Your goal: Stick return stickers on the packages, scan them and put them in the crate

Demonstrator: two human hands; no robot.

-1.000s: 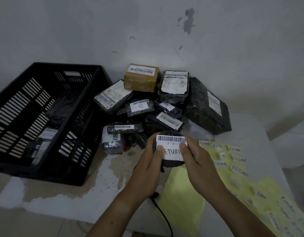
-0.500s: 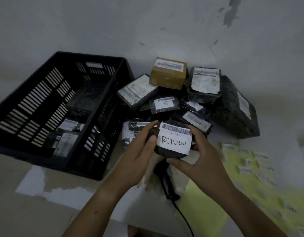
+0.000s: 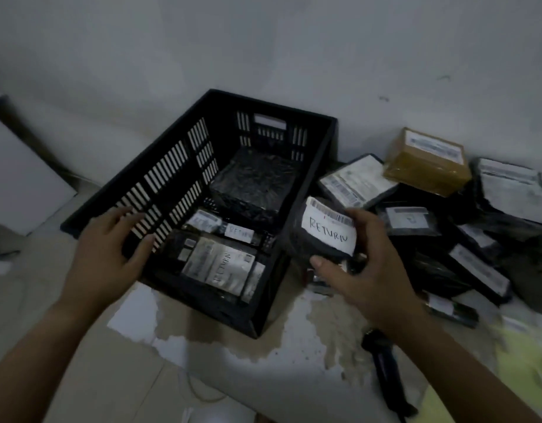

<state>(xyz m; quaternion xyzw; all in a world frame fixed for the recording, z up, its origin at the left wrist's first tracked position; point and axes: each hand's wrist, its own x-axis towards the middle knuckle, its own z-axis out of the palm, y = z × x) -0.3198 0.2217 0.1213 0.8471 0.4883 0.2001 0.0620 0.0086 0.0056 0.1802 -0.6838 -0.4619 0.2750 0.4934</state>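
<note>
At the centre of the frame we see a black slotted plastic crate standing on a stained, patchy white surface. Inside it lie a large black-wrapped parcel toward the far end and, nearer us, flat packages bearing labels marked RETURN. At the right of the frame we find a heap of unsorted parcels, mostly black-wrapped with white barcode labels, topped at the upper right by a brown taped box. Our right hand, just right of the crate's near corner, grips a round black package, thumb below and fingers above; its white RETURN sticker faces us beneath a barcode strip. The package sits beside the crate's right wall, outside it. Our left hand is at the crate's left wall, fingers spread open and holding nothing. At the lower right lie a black handheld scanner and, blurred at the frame edge, a yellow sticker sheet.
</note>
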